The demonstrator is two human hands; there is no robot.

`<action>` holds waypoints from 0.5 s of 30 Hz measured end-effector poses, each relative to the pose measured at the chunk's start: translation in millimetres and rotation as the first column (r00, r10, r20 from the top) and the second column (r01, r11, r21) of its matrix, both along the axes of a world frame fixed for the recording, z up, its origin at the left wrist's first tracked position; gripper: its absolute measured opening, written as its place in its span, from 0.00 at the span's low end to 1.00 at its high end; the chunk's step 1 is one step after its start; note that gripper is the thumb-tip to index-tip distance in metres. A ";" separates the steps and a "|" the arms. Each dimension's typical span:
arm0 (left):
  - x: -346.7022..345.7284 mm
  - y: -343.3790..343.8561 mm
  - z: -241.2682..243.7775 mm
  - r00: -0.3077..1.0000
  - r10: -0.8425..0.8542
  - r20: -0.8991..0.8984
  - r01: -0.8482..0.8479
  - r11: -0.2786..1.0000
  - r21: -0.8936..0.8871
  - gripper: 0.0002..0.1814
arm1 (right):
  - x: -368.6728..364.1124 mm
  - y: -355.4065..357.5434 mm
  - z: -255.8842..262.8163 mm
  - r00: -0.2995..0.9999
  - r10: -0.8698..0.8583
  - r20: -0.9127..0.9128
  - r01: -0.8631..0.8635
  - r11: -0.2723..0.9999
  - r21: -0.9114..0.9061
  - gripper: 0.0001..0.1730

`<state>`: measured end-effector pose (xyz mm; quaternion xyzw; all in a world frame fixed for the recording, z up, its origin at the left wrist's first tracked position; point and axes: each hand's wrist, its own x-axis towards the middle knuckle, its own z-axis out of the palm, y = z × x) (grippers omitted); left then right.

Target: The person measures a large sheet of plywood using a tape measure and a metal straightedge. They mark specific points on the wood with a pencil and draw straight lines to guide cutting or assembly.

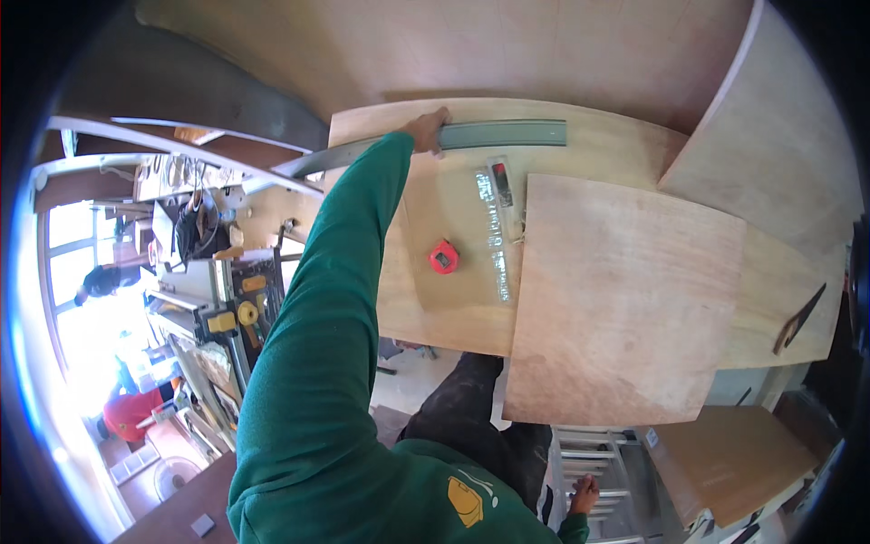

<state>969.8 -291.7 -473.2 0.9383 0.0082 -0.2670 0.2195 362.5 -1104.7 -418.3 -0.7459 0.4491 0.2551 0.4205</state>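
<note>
My left hand (427,132) grips a long grey metal rail (503,134) across its width, fingers on the far edge and thumb on the near edge. The rail lies along the far side of a plywood-topped bench (462,316). Nearer me on the bench are a red tape measure (444,257), a strip of clear plastic packaging (496,238) and a clear pack with a red and black label (501,182). A loose plywood sheet (625,299) overhangs the near edge. My right hand (584,494) hangs low beside an aluminium ladder (593,454); whether it holds anything is unclear.
A handsaw (801,318) lies at the bench's right end. A cardboard box (727,462) stands below it. Large boards (775,136) rise behind the bench. To the left are a tool-laden workbench (231,299) and a fan (175,476). A person in red (132,413) and another in dark clothes (105,280) are farther left.
</note>
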 end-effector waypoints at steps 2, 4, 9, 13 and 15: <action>-7.3 -2.8 -1.0 0.975 -0.090 0.205 0.052 0.982 0.183 0.48 | 6.4 14.7 -6.1 0.998 -0.026 0.051 0.025 1.000 0.019 0.22; 7.7 -1.0 11.9 0.991 -0.135 0.018 0.127 0.961 0.245 0.54 | 13.4 13.2 3.4 0.998 0.005 0.055 -0.007 0.999 0.033 0.23; 38.9 -66.0 82.6 0.987 -0.126 0.099 0.116 0.989 0.097 0.50 | 50.9 51.1 32.3 0.979 -0.034 0.200 0.037 0.999 -0.011 0.22; 41.3 -118.0 139.1 0.955 -0.203 0.216 0.192 0.979 0.069 0.46 | 138.8 94.8 68.3 0.910 -0.150 0.385 0.130 0.988 0.079 0.24; 36.2 -141.1 145.5 0.893 -0.267 0.362 0.273 0.961 0.037 0.45 | 180.4 101.0 89.9 0.887 -0.061 0.457 0.042 0.998 0.053 0.24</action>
